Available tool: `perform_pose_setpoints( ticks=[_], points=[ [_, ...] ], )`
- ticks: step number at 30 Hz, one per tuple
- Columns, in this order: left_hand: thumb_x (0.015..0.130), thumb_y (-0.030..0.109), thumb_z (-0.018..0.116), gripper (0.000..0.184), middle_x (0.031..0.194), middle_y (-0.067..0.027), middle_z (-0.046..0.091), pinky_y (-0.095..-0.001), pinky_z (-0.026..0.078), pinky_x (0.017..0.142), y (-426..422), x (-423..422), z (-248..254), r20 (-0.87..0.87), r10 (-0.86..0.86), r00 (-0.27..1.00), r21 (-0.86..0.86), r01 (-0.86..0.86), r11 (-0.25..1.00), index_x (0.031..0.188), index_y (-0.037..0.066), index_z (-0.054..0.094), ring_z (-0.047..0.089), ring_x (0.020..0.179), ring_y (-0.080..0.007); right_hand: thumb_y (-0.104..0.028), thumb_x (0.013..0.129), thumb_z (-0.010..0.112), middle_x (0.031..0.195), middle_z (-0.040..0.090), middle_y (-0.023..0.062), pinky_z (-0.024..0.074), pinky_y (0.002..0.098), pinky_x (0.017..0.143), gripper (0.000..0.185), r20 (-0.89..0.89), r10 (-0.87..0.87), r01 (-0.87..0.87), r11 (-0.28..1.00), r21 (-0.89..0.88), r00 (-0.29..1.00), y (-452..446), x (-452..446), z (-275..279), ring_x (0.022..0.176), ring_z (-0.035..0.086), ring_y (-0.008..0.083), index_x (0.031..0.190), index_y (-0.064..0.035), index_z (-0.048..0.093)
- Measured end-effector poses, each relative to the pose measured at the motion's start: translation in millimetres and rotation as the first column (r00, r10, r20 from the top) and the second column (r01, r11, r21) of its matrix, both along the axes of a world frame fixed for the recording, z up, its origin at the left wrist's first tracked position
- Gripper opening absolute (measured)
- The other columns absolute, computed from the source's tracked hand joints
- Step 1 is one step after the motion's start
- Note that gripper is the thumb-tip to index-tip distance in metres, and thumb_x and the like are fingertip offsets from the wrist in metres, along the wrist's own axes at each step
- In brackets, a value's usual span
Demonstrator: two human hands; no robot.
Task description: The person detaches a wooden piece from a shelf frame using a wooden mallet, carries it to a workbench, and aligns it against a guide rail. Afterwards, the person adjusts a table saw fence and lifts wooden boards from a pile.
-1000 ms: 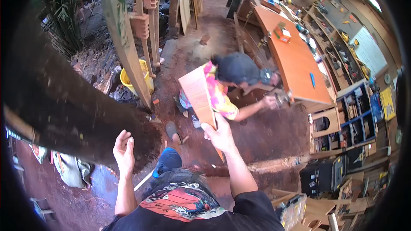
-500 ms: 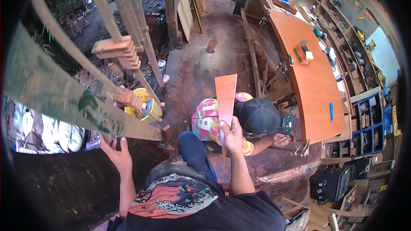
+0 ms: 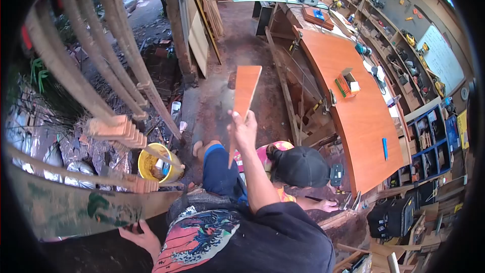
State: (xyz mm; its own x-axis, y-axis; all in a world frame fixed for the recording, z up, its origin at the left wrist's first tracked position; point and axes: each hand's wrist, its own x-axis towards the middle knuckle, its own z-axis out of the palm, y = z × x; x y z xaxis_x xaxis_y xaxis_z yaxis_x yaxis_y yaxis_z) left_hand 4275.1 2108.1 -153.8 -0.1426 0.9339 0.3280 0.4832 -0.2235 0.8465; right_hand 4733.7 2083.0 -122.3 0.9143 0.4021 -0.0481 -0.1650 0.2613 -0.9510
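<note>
My right hand (image 3: 243, 130) is closed around a thin, tapered piece of orange-brown wood (image 3: 246, 85). The wide end points up and away, and the narrow tip hangs down past my wrist. Low on the left, my left hand (image 3: 144, 240) has its fingers apart, at the lower edge of a long plank (image 3: 65, 205) with dark green smears. Whether the fingertips touch the plank I cannot tell. A co-worker in a black cap (image 3: 303, 167) crouches right of my forearm, one hand (image 3: 328, 206) by the corner of a large orange-brown panel (image 3: 348, 131).
On the panel are a small open box (image 3: 346, 84) and a blue marker (image 3: 385, 149). A yellow bucket (image 3: 174, 173) stands on the left below several wooden bars (image 3: 121, 35). Tool shelves (image 3: 399, 45), blue bins (image 3: 434, 136) and a black tool case (image 3: 391, 217) line the right.
My view has turned and shifted. My right hand has moved left and up with the tapered wood, away from the co-worker's back. My left hand sits lower, still by the plank.
</note>
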Motion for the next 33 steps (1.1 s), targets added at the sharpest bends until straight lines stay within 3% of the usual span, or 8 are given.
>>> perform_pose_setpoints(
  ticks=[7,13,15,18,23,25,27,33],
  points=[
    [0.097,0.018,0.071,0.077,0.146,-0.0251,0.042,-0.0491,0.047,0.104,44,-38,-121,-0.069,0.187,0.980,0.369,-0.149,0.918,0.154,-0.007,0.026,0.054,0.122,-0.0376,-0.019,0.097,0.067,0.078,0.064,0.0074,0.0497,0.0298,0.046,0.025,-0.068,-0.118,0.106,0.982,-0.157,0.991,124,122,-72,0.053,0.060,0.0147,0.112,-0.0035,0.054],
    [0.098,0.024,0.071,0.069,0.140,-0.0224,0.051,-0.0470,0.051,0.097,121,170,-64,-0.168,0.175,0.970,0.117,-0.157,0.981,0.151,-0.004,0.035,0.060,0.115,-0.0345,-0.017,0.093,0.071,0.087,0.067,0.0109,0.0572,0.0394,0.059,0.032,0.180,-0.387,0.417,0.710,-0.567,0.904,144,319,-239,0.069,0.068,0.0210,0.115,0.0011,0.056],
    [0.098,0.024,0.070,0.068,0.140,-0.0220,0.052,-0.0466,0.051,0.096,158,243,-60,-0.193,0.123,0.973,-0.008,-0.127,0.992,0.150,-0.004,0.035,0.060,0.114,-0.0340,-0.020,0.091,0.071,0.101,0.071,0.0237,0.0530,0.0495,0.090,0.037,0.043,-0.458,0.349,0.608,-0.713,0.888,140,368,-254,0.098,0.071,0.0397,0.117,0.0035,0.058],
    [0.098,0.024,0.070,0.067,0.138,-0.0215,0.053,-0.0460,0.052,0.094,206,343,-48,-0.230,0.003,0.973,-0.223,-0.055,0.973,0.149,-0.003,0.037,0.061,0.113,-0.0333,-0.020,0.091,0.071,0.108,0.071,0.0295,0.0507,0.0521,0.095,0.039,0.045,-0.395,0.250,0.484,-0.838,0.918,135,413,-232,0.107,0.068,0.0472,0.119,0.0038,0.058],
    [0.099,0.025,0.070,0.065,0.136,-0.0206,0.054,-0.0449,0.052,0.092,275,475,-43,-0.118,-0.224,0.967,-0.574,0.117,0.810,0.148,-0.003,0.039,0.061,0.111,-0.0322,-0.022,0.090,0.074,0.107,0.071,0.0305,0.0516,0.0519,0.094,0.040,0.069,-0.343,0.226,0.442,-0.868,0.937,133,458,-250,0.106,0.068,0.0475,0.117,0.0035,0.059],
    [0.099,0.026,0.070,0.064,0.136,-0.0202,0.055,-0.0445,0.053,0.091,297,513,-47,-0.035,-0.304,0.952,-0.684,0.199,0.702,0.147,-0.002,0.039,0.062,0.110,-0.0317,-0.022,0.090,0.074,0.101,0.071,0.0288,0.0541,0.0497,0.091,0.039,-0.086,-0.347,0.134,0.564,-0.815,0.934,137,467,-239,0.099,0.070,0.0458,0.116,0.0042,0.060],
    [0.099,0.026,0.070,0.063,0.135,-0.0199,0.056,-0.0441,0.053,0.090,317,538,-54,0.055,-0.352,0.934,-0.766,0.265,0.585,0.147,-0.002,0.040,0.062,0.109,-0.0313,-0.013,0.096,0.069,0.086,0.071,0.0129,0.0552,0.0362,0.057,0.023,-0.120,-0.249,0.092,0.697,-0.712,0.961,144,477,-203,0.063,0.068,0.0203,0.110,0.0037,0.061],
    [0.099,0.027,0.070,0.060,0.133,-0.0188,0.058,-0.0429,0.054,0.088,380,594,-74,0.282,-0.372,0.884,-0.906,0.373,0.201,0.145,-0.001,0.043,0.063,0.106,-0.0299,-0.019,0.097,0.070,0.092,0.073,0.0102,0.0536,0.0296,0.061,0.028,-0.014,-0.089,0.070,0.868,-0.492,0.996,164,551,-136,0.070,0.065,0.0138,0.111,0.0028,0.059]
  ],
)
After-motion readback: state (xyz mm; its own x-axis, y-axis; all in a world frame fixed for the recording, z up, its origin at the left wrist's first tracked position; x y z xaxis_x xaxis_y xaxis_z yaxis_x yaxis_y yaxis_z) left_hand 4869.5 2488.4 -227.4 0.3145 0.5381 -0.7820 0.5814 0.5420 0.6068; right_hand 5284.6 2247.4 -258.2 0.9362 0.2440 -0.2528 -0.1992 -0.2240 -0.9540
